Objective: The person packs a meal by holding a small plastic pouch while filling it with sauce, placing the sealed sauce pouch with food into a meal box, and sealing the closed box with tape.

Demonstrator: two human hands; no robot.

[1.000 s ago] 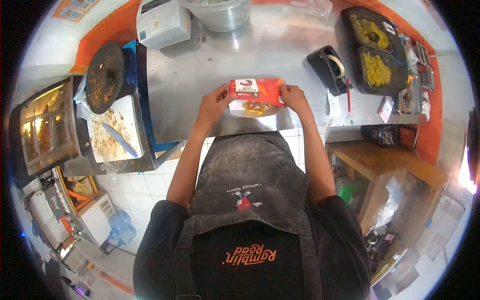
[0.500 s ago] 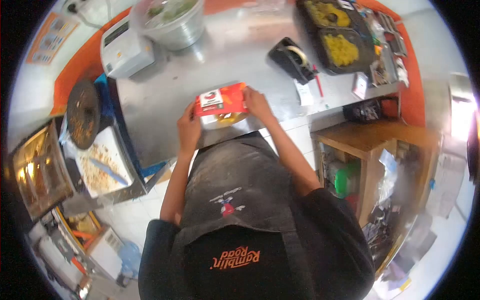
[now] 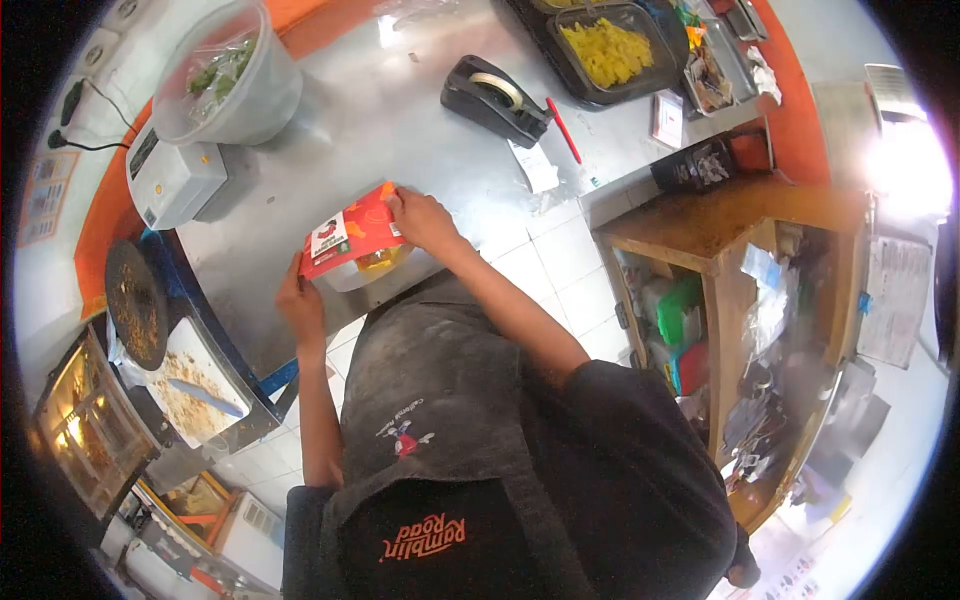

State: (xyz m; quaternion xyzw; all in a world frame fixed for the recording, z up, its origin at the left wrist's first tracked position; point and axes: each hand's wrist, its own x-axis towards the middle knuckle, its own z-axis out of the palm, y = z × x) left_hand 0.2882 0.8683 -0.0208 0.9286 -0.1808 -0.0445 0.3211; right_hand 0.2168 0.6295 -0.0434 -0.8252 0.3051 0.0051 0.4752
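Note:
A red printed food package [image 3: 356,232] with a white label is held between both hands above the front edge of the steel table. My left hand [image 3: 300,295] closes on its left end, and my right hand [image 3: 422,222] pinches its upper right corner. Beneath the red cover, a pale container [image 3: 352,275] with yellow-orange contents shows. The package is tilted, its right end higher in the view.
On the steel table [image 3: 330,140] are a tape dispenser [image 3: 495,100], a red pen [image 3: 563,131], a paper slip [image 3: 535,167], a plastic tub [image 3: 232,85], a white printer [image 3: 178,180] and black trays [image 3: 608,50]. A knife [image 3: 205,397] lies on a cutting board [image 3: 185,360] at left.
The camera view has turned and shifted, so the table objects appear elsewhere. Both hands still grip the red package, now further left in view and more tilted.

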